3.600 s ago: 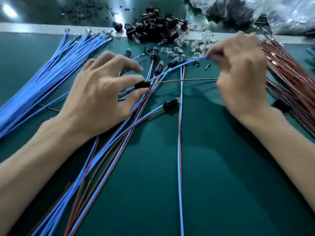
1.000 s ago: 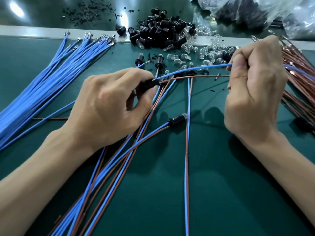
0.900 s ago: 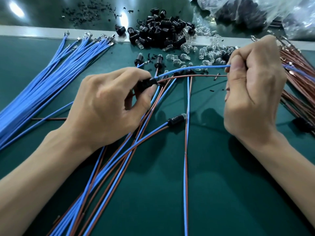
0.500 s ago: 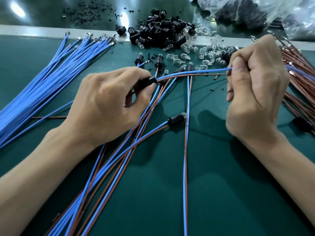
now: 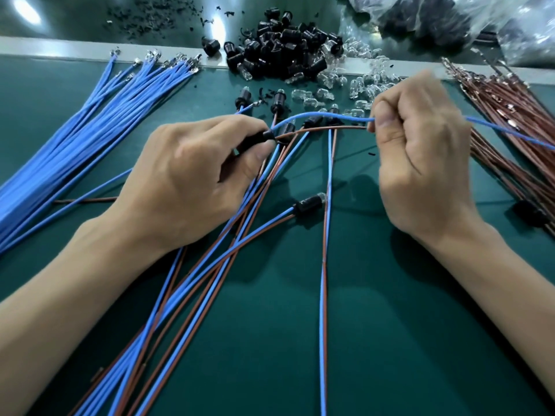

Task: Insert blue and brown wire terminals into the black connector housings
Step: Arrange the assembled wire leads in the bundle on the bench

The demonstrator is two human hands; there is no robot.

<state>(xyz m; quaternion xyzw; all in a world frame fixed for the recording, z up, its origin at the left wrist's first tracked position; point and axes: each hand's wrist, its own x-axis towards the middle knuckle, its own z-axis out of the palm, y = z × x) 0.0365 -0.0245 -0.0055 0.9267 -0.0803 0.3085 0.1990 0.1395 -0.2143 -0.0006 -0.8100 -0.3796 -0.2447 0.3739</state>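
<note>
Left hand (image 5: 186, 178) pinches the black connector housing (image 5: 268, 136) between thumb and forefinger, just above the green mat (image 5: 390, 295). Right hand (image 5: 420, 163), fingers curled tight, grips the blue wire (image 5: 336, 116) and brown wire (image 5: 330, 128), both running into that housing.

Single head cam, wide-angle, faces fwd & down, close above left hand (image 5: 192, 181) & right hand (image 5: 420, 166); forearms nearest lens.

Blue wire (image 5: 324, 116), brown wire (image 5: 330, 128), black housing (image 5: 268, 136), green mat (image 5: 390, 325).
</note>
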